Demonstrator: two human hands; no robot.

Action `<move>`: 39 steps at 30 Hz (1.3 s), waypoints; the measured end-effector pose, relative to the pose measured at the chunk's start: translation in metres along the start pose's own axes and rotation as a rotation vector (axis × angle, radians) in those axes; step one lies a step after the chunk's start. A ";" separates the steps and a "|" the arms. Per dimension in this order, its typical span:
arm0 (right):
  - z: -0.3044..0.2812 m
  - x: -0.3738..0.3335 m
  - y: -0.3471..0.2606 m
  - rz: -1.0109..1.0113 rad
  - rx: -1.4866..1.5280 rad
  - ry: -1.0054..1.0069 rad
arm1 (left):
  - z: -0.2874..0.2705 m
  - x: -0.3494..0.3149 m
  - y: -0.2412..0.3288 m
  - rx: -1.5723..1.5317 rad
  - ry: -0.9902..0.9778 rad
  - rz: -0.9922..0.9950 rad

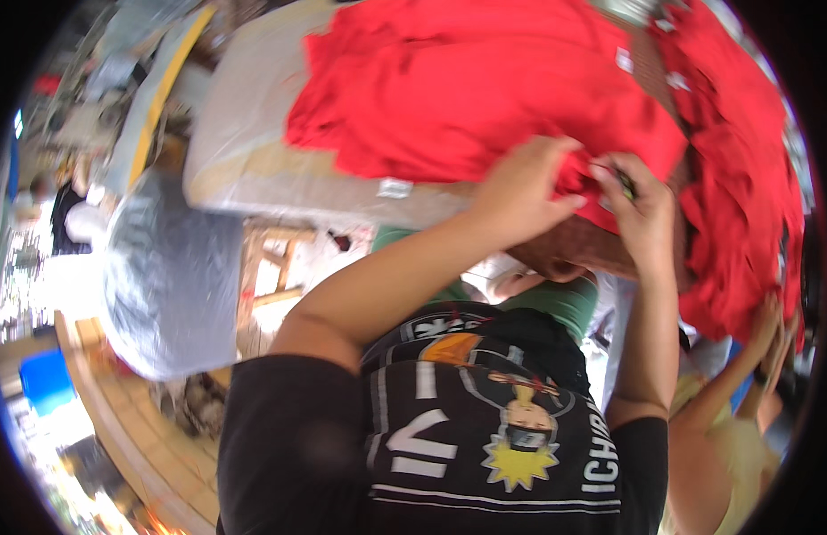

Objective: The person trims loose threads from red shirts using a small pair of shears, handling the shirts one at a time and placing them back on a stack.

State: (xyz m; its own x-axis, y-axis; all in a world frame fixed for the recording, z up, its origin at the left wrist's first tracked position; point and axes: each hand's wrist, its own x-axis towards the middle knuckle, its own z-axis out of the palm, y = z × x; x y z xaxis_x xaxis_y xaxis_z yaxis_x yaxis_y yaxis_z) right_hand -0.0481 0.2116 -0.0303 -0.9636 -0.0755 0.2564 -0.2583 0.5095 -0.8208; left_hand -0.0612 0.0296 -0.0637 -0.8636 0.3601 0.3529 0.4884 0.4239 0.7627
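Note:
A spread pile of red garments [449, 98] lies in front of me, with a small white tag near its far right part. My left hand [529, 192] pinches a gathered edge of the red cloth between thumb and fingers. Close beside it on the right, my right hand [641, 203] is closed around a small dark tool [625, 184] with a yellowish part. Its tip is at the bunched cloth between my hands. The tool's exact kind is hard to make out, as my fingers cover most of it.
The garments rest on a plastic-wrapped padded surface [244, 116]. More red garments [734, 169] lie to the right, where a co-worker's hands [770, 334] touch them. A large filled clear plastic bag [168, 276] stands at left, near a curved wooden surface [132, 428] and a blue object [46, 382].

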 end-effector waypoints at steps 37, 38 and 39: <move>0.027 -0.017 0.063 -0.116 -0.315 0.106 | -0.164 -0.086 -0.069 0.310 1.068 0.081; 0.026 -0.016 0.062 -0.090 -0.340 0.103 | -0.184 -0.104 -0.094 0.351 1.266 -0.035; 0.022 -0.013 0.079 -0.097 -0.292 0.081 | -0.202 -0.121 -0.123 0.284 1.451 -0.206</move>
State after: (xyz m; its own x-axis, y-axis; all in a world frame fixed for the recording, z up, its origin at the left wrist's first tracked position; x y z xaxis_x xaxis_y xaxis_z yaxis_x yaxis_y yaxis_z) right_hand -0.0571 0.2340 -0.1094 -0.9240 -0.0733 0.3753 -0.3066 0.7286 -0.6125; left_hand -0.0418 -0.2335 -0.0907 -0.2039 -0.7716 0.6025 0.2058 0.5679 0.7969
